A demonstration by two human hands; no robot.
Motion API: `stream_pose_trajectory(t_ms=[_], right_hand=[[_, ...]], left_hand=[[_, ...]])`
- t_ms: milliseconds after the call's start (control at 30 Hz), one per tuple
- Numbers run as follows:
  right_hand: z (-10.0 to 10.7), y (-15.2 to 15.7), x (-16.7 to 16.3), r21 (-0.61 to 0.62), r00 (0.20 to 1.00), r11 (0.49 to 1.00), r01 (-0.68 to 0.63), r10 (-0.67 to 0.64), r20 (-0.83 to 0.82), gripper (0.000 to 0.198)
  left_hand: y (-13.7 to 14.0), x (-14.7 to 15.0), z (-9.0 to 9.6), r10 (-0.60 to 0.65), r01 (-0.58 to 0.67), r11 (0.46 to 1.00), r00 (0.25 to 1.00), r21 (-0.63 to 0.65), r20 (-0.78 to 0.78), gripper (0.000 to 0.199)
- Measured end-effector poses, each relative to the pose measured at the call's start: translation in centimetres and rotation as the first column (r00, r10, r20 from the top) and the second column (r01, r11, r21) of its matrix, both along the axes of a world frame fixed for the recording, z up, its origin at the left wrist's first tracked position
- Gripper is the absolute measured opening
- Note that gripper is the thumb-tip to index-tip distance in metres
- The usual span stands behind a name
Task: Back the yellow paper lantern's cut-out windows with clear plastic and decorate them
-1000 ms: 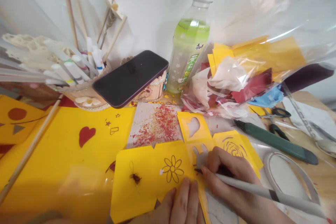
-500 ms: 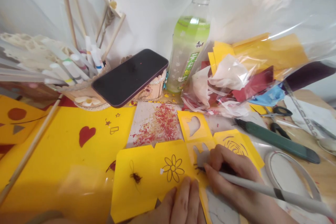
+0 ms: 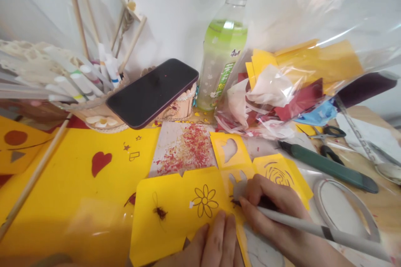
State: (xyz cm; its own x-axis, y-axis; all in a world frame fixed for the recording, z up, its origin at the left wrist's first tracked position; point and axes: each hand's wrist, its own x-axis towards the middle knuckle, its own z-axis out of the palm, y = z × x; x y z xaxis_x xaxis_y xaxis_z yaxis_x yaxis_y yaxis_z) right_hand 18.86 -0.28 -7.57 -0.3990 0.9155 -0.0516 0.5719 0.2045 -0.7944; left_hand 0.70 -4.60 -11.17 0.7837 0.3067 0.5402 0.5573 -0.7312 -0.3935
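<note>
While the right hand (image 3: 277,206) grips a pen (image 3: 302,226), the left (image 3: 213,240) (unclenched) touches yellow card (image 3: 178,212).

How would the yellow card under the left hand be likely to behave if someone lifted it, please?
The yellow card would probably feel light, as it looks like a thin sheet. Its panels may flex or droop, since they spread out in several directions. The narrow strips between the swirl slits look fragile and might tear if snagged.

Notched yellow paper sheet (image 3: 171,233): dark-outlined flower (image 3: 204,202). Slim grey pen-shaped tool (image 3: 294,222): dark band (image 3: 327,233). Flat red paper heart (image 3: 101,164): solid colour.
</note>
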Motion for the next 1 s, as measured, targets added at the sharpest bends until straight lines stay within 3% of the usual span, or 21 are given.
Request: stream_pose_trajectory(t_ms=[200, 367, 867, 1000], right_hand=[[0.3, 0.0, 0.0, 0.078, 1.0, 0.997, 0.008, -0.008, -0.006, 0.024], [0.7, 0.1, -0.3, 0.062, 0.998, 0.996, -0.062, 0.06, 0.027, 0.024], [0.6, -0.1, -0.3, 0.053, 0.995, 0.994, -0.091, 0.089, 0.037, 0.024], [0.3, 0.0, 0.0, 0.03, 0.999, 1.0, -0.005, 0.006, -0.041, 0.025]], left_hand=[[0.1, -0.2, 0.3, -0.008, 0.008, 1.0, 0.999, 0.004, -0.041, 0.02], [0.2, -0.4, 0.8, -0.015, 0.015, 1.0, 0.997, -0.006, -0.072, 0.022], [0.2, -0.5, 0.8, -0.01, 0.011, 1.0, 0.993, 0.008, -0.116, 0.023], [0.2, -0.6, 1.1, -0.012, 0.013, 1.0, 0.991, 0.008, -0.137, 0.025]])
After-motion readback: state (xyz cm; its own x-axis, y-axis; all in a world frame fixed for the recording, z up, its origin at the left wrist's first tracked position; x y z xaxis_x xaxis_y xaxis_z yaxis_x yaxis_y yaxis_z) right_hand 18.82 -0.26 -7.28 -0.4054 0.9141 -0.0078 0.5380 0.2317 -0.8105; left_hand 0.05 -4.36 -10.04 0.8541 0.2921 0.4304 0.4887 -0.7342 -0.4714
